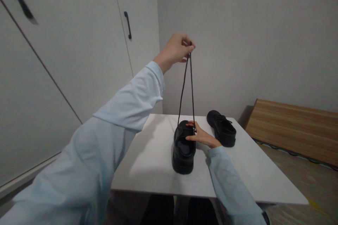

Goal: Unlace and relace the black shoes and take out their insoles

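In the head view, the left arm reaches up and forward from the lower left, its pale blue sleeve (124, 109) crossing in front of the white cupboard doors (87, 35). The left hand (180, 47) is raised high above the desk (148, 181), wrist bent slightly, with thumb and fingertips pressed together on a black shoelace (192, 91). From that pinch the lace drops in two strands, drawn into a tall, narrow V upside down, to the front part of a black shoe (183, 163).

The right arm comes in low from the bottom right, angled up and leftward over the desk. The right hand (201, 136) lies at the shoe's right side, thumb over the opening and fingers across the upper part, with a gap between them; whether it grips the shoe or the lace there, I cannot tell.

The shoe stands upright on the desk, heel toward the wearer and toe pointing away. A second black shoe (220, 130) stands farther back to the right, near the desk's rear edge.
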The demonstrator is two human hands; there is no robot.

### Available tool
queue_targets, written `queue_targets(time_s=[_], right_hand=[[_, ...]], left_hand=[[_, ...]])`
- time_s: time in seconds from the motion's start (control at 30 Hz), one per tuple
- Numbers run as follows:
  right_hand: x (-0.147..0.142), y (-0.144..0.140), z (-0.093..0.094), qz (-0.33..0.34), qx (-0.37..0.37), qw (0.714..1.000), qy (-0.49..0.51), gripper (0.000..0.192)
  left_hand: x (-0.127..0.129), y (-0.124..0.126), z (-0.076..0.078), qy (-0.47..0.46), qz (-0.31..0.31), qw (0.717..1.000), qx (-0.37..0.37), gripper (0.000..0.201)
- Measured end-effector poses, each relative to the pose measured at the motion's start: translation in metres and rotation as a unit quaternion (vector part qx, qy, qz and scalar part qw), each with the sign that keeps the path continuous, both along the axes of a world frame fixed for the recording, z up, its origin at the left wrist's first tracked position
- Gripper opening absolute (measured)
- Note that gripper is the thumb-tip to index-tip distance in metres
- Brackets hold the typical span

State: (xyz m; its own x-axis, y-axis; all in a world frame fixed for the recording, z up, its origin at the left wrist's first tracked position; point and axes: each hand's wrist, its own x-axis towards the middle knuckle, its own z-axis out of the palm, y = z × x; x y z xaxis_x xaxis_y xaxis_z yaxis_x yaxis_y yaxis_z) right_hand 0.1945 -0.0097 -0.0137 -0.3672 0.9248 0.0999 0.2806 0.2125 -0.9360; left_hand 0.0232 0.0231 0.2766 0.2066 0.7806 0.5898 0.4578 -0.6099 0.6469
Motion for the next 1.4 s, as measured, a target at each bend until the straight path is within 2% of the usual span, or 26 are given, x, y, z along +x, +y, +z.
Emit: queue_targets(time_s=[0.13,0.3,0.43,0.53,0.67,0.83,0.9,1.0,1.07,1.1,1.2,1.3,1.4], right_hand=[[-0.001,-0.002,0.003,-0.005,0.003,1.000,-0.015,0.080],[-0.002,-0.006,0.009,0.000,-0.014,1.000,-0.003,0.077],[-0.003,-0.007,0.011,0.005,-0.025,1.000,0.004,0.079],[-0.002,-0.007,0.010,0.007,-0.029,1.000,0.007,0.081],[-0.002,-0.005,0.007,0.008,-0.026,1.000,0.008,0.086],[-0.003,-0.004,0.004,-0.003,0.038,0.999,0.000,0.088],[-0.005,-0.004,0.004,-0.008,0.074,0.997,0.006,0.079],[-0.010,-0.005,0.006,-0.017,0.121,0.992,0.006,0.049],[-0.014,-0.005,0.006,-0.028,0.147,0.989,0.004,0.030],[-0.015,-0.004,0.005,-0.036,0.153,0.987,0.003,0.025],[-0.020,-0.001,0.002,-0.061,0.143,0.988,-0.006,0.027],[-0.020,0.001,-0.001,-0.065,0.132,0.989,-0.012,0.024],[-0.017,0.002,-0.003,-0.051,0.114,0.992,-0.024,0.022]], left_hand=[[-0.021,0.014,-0.008,-0.006,0.031,0.999,-0.030,0.010],[-0.051,0.025,-0.014,0.029,0.115,0.992,-0.033,0.006],[-0.068,0.028,-0.020,0.059,0.109,0.991,-0.058,0.005],[-0.073,0.032,-0.035,0.026,0.081,0.995,-0.055,0.007],[-0.070,0.044,-0.075,-0.064,0.029,0.997,-0.004,0.013],[-0.060,0.049,-0.142,-0.071,0.002,0.997,-0.013,0.015],[-0.056,0.045,-0.167,-0.065,0.017,0.998,-0.012,0.017],[-0.053,0.037,-0.201,-0.044,0.043,0.998,-0.013,0.022],[-0.052,0.031,-0.221,-0.010,0.020,0.999,-0.036,0.022],[-0.051,0.028,-0.230,0.011,-0.005,0.999,-0.051,0.021],[-0.048,0.019,-0.253,0.030,-0.056,0.993,-0.096,0.018],[-0.044,0.011,-0.269,0.024,-0.081,0.990,-0.110,0.016],[-0.042,0.007,-0.279,0.052,-0.074,0.991,-0.099,0.014]])
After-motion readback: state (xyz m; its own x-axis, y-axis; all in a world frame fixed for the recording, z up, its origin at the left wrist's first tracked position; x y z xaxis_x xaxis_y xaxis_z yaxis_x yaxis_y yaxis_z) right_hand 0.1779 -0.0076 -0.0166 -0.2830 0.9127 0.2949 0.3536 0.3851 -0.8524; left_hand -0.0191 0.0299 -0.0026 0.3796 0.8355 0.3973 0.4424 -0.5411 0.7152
